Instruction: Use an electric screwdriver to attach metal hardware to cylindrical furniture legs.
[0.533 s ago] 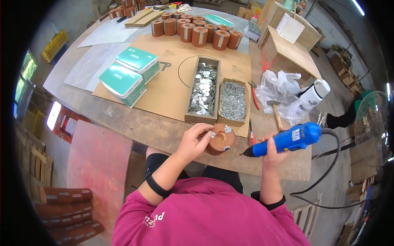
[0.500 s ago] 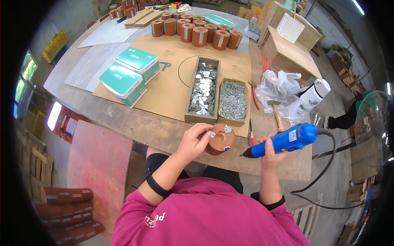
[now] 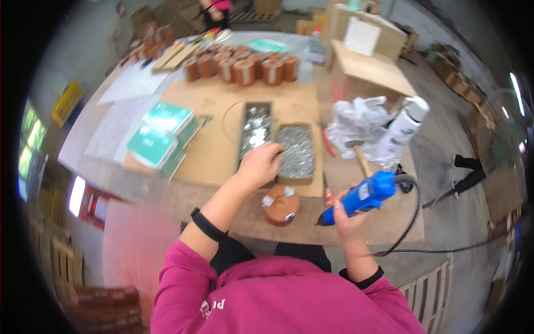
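My left hand is over the near end of a narrow wooden box of small shiny metal plates. Its fingers curl together beside a cardboard box of small silvery screws; whatever they may hold is hidden. In my right hand is a blue electric screwdriver, its dark tip pointing left and a black cable trailing from its back. Between the hands, at the table's near edge, a reddish-brown round block stands upright with a centre recess and three small metal plates on its top.
Green-and-white boxes sit on the cardboard at left. Several brown blocks stand at the back. A hammer, red-handled tool, plastic bag and white bottle lie or stand at right. Another person is beyond the table.
My left hand has left the brown block and moved forward to the boxes of metal parts. The block stands unheld. My right hand still holds the screwdriver, slightly lower. The view has shifted.
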Available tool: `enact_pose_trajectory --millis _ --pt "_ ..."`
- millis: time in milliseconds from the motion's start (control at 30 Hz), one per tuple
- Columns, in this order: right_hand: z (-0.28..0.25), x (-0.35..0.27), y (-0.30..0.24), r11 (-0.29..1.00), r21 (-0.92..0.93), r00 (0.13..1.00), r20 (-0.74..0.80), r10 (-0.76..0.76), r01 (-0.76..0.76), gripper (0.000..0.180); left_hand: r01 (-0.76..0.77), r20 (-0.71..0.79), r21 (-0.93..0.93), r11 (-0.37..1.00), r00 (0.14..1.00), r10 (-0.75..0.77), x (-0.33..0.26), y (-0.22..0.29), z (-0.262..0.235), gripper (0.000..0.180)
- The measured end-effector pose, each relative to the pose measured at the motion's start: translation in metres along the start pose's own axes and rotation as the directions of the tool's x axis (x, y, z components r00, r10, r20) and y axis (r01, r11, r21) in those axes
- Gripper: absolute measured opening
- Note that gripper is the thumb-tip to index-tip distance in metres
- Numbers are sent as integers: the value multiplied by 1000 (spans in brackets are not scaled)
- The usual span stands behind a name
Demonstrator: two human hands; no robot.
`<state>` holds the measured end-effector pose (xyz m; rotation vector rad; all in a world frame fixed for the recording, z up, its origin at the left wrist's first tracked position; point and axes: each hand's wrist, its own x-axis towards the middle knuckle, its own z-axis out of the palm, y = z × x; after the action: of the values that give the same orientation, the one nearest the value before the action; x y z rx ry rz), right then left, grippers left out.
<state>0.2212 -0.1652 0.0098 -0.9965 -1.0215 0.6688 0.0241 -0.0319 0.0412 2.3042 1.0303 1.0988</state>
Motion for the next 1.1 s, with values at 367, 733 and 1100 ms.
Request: enact_pose_trajectory --millis 367,733,1100 --pt "3 0 -11 996 -94 998 -65 1 -7 20 -44 521 538 842 802 -291 34 -28 48 30" --pt "1 4 -12 988 -132 988 -123 -97 81 35 -15 452 349 937 879 -154 30 -35 43 16" --pt "-5 4 -14 964 -255 982 -147 -118 78 40 193 403 672 716 715 -571 15 -60 -15 31"
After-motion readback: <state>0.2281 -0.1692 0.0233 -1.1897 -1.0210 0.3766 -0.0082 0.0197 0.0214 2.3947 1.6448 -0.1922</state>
